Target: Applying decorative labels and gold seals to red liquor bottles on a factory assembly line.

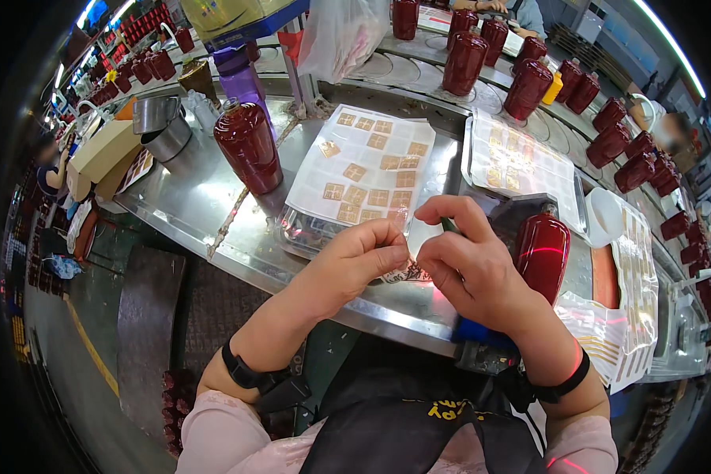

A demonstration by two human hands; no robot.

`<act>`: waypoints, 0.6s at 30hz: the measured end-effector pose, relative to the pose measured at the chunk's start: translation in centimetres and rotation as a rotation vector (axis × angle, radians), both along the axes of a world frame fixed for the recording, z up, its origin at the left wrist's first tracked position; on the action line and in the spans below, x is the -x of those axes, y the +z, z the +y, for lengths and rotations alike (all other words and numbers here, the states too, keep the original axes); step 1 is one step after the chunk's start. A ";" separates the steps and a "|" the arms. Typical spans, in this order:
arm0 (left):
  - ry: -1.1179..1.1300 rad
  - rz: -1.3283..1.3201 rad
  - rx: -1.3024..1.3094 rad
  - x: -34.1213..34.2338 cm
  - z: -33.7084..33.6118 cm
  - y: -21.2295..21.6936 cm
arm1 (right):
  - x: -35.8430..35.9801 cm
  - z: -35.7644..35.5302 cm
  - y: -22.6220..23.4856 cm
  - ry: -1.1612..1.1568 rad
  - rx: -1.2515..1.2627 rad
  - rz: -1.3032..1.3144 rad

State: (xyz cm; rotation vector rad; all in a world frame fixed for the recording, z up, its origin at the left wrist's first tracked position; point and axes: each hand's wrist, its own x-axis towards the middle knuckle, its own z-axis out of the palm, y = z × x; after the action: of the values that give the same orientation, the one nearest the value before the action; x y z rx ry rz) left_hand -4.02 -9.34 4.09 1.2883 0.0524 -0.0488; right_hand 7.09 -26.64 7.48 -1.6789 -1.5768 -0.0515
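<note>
My left hand (363,257) pinched closed, contents unclear; right hand (472,261) curled round green object (448,224). Gold-square sheet (310,178) beyond. Step: likely delicate handling; next needs steadiness.

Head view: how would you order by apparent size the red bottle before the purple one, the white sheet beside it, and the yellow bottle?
Largest to smallest:
1. white sheet
2. red bottle
3. yellow bottle (farther away, so true size unsure)

Surface (183,197) is smooth, shiny metal. Dark red bottle (247,148) looks very glossy. Sticker sheet (355,150) smooth, paper-like. Bag (344,39) thin, translucent plastic.
</note>
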 end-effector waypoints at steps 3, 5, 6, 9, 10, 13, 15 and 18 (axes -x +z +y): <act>0.031 0.036 0.100 -0.3 0.1 0.0 | 0.2 0.0 0.2 -0.007 -0.001 -0.093; 0.040 0.051 0.121 -0.3 0.1 -0.3 | 0.3 -0.3 0.4 0.012 -0.003 -0.100; 0.038 0.052 0.154 -0.4 0.1 -0.6 | 0.3 -0.5 0.5 0.025 -0.004 -0.111; 0.086 0.029 0.116 -0.9 1.7 -1.6 | 0.4 -1.5 0.8 0.043 0.008 -0.056; 0.108 0.078 0.083 -1.2 2.6 -2.1 | 0.4 -1.8 0.9 0.047 0.005 -0.053; 0.448 0.069 -0.461 -3.4 6.9 -3.5 | 0.1 -2.8 1.2 -0.022 0.026 0.005; 0.670 -0.152 -1.206 -4.8 9.7 -4.6 | -0.1 -3.5 1.4 -0.088 0.058 -0.032; 0.863 -0.566 -1.862 -5.4 10.7 -7.1 | -0.2 -4.9 2.0 -0.156 0.014 -0.120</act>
State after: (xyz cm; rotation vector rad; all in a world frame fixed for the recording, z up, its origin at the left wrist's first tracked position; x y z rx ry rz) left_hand 1.39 1.37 -2.98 2.9337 0.1838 1.4050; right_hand 7.29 -31.52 9.52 -1.8366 -1.5325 -0.2255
